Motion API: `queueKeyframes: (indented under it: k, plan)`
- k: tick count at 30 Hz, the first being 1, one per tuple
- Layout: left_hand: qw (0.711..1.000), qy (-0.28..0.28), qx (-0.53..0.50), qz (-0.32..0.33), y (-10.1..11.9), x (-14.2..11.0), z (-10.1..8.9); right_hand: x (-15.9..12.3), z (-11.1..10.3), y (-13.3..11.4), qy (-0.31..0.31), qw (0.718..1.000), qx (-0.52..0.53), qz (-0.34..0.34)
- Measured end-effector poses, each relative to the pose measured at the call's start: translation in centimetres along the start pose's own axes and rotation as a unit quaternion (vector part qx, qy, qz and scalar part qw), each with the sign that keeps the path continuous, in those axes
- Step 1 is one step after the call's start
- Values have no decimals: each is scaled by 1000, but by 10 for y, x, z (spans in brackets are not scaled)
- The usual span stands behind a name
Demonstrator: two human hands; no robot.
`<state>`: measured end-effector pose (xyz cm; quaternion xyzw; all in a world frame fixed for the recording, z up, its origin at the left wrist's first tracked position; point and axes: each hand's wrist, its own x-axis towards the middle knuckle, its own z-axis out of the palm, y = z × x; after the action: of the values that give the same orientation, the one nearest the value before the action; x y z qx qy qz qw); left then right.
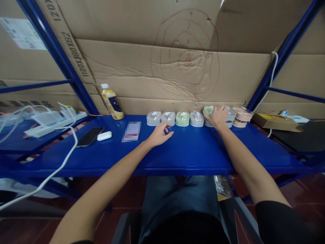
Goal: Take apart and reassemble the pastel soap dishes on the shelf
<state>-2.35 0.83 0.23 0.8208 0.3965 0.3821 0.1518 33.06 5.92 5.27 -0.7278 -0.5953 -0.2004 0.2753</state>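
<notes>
Small rounded lidded boxes stand in a row along the back of the blue table [177, 152]. From the left come a grey box [153, 118], a second grey box [168, 118], a green box [182, 119] and another grey one [197, 119]. Farther right, boxes are stacked in twos: a green box [208, 110] on a grey one, a pale grey stack [230, 115], and a pink stack [241, 117]. My right hand [218, 116] curls its fingers over the upper green box and partly hides it. In front of the left boxes, my left hand [160, 134] hovers empty, thumb and fingers apart.
A yellow drink bottle [113, 102] stands back left. Nearer lie a pixelated phone-like item [131, 131], a white earphone case [104, 136] and a black phone [90, 136]. White cables and a power strip [56, 123] are leftmost. Cardboard [127, 64] walls the back; blue posts flank it.
</notes>
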Motion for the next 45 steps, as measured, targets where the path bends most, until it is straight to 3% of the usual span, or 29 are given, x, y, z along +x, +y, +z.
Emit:
queueKeyframes:
  k: [5,7,10,12,15,19,23,26,28,30,34,38,41,45]
  plan:
    - [1000,-4,14,-5,1,1,0,-10,-10,-13,28,998,-33,-37]
    - [1000,1,15,-9,2,2,0,-17,-14,-30,15,992,-26,-120]
    - [1000,6,18,-9,2,2,0,-32,-9,-66,-56,961,16,-269]
    - [1000,10,20,-8,1,3,0,-42,0,-88,-113,942,26,-315]
    - [999,22,29,-6,-2,3,-2,-56,7,-106,-183,932,46,-309]
    - [998,41,38,7,-2,4,-4,-71,-10,-104,-174,934,106,-294]
    - [998,46,19,39,2,3,-6,-82,-35,-106,-142,967,119,-176]
    - [999,25,-11,36,0,2,-5,-86,-39,-112,-183,971,110,-105]
    - [999,0,-31,28,-3,1,-6,-85,-37,-112,-239,955,123,-126]
    - [998,-22,-48,27,-5,1,-6,-83,-36,-108,-277,927,156,-197]
    - [996,-68,-54,34,-3,0,-9,-75,-40,-90,-315,844,289,-324]
    - [988,-115,-91,48,2,-1,-9,-62,-47,-70,-318,804,397,-308]
    - [987,-118,-79,77,4,-2,-8,-50,-47,-53,-316,808,422,-265]
    - [984,-145,3,101,7,-4,-6,-40,-40,-33,-281,862,376,-191]
